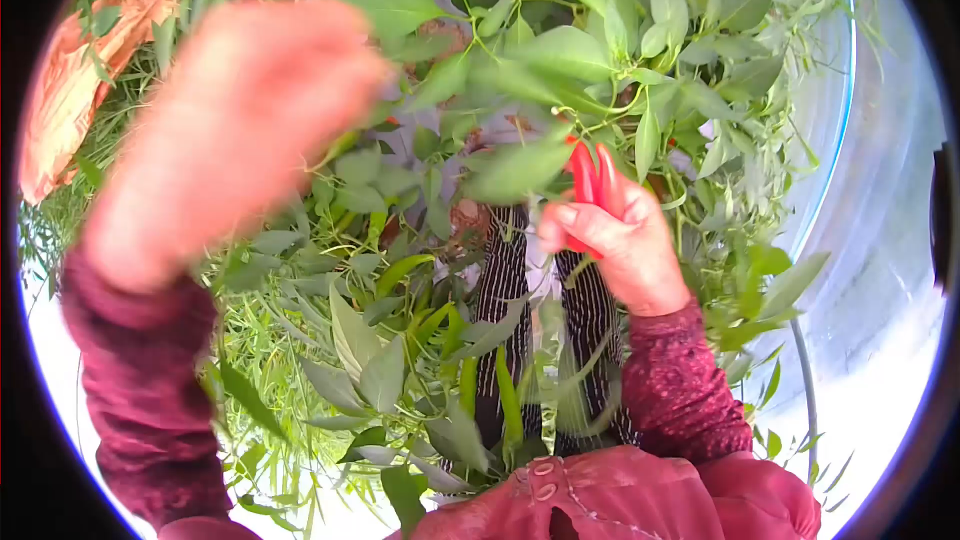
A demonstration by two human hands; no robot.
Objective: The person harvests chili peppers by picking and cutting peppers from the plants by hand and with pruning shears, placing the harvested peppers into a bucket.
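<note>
Red chili peppers are gripped between the thumb and fingers of my right hand, just below a leafy stem of the pepper plant. I cannot tell whether their upper ends are still joined to the stem. My left hand is raised at the upper left, in front of the leaves and smeared by motion, so its fingers do not show clearly. Below and between the hands, green peppers hang among the foliage.
An orange-pink plastic bag lies at the far left. Clear plastic sheeting runs along the right side, with a thin grey pipe by it. My legs in striped trousers stand among the plants.
</note>
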